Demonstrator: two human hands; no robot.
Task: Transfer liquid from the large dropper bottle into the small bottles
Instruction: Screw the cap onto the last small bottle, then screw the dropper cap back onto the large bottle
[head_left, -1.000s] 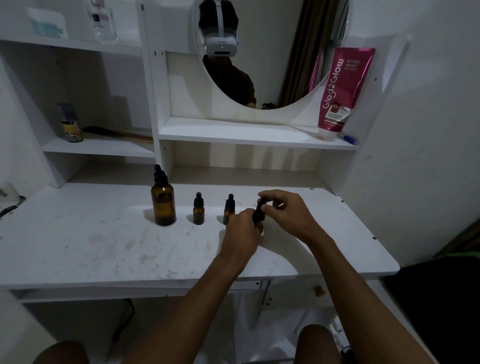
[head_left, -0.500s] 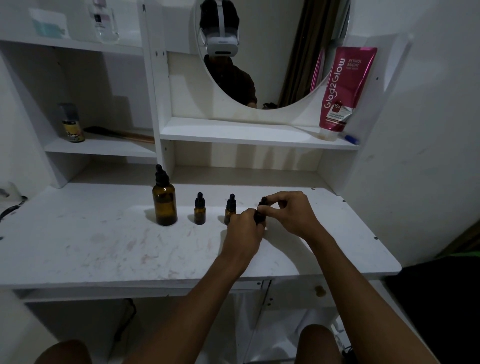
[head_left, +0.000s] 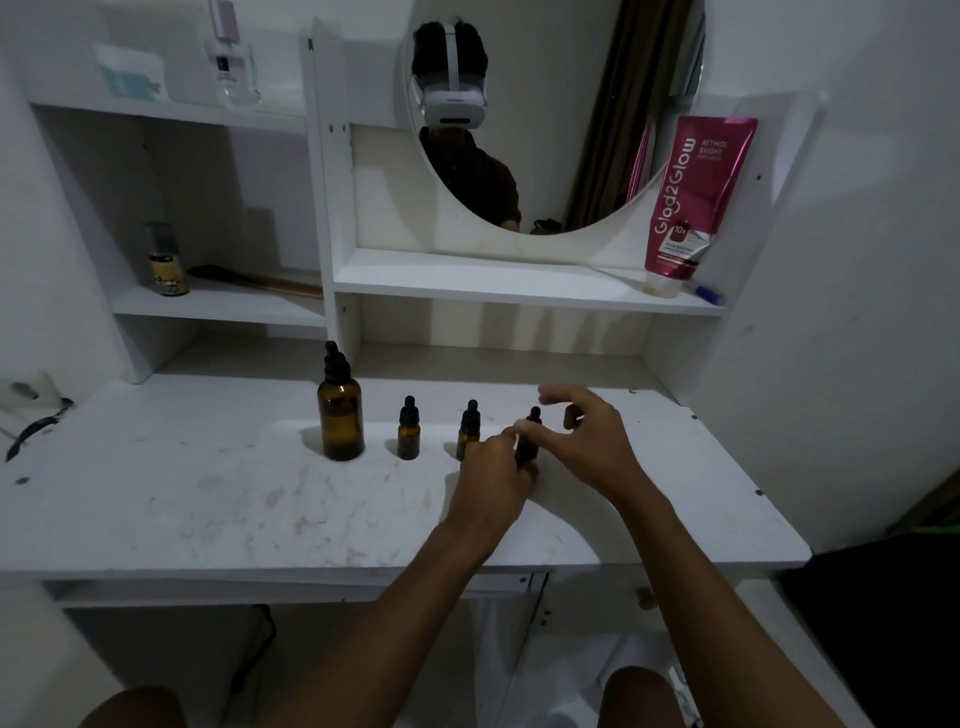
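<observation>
Standing on the white surface (head_left: 208, 493): large amber dropper bottle (head_left: 340, 415), two small bottles; left hand (head_left: 493, 480) gripped a third small bottle (head_left: 529, 441), right hand (head_left: 587, 441) fingers spread beside its cap.

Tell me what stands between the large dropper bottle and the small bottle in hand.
Two capped small bottles, one nearer the large dropper bottle, one beside the left hand, per head view.

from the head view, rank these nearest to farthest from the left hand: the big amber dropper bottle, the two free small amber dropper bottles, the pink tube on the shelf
Measured from the left hand:
1. Small amber dropper bottle, right beside the hand's knuckles.
2. Small amber dropper bottle, one place further left.
3. Large amber dropper bottle, leftmost in the row.
4. Pink tube, up on the shelf at the right, leaning by the mirror.
</observation>
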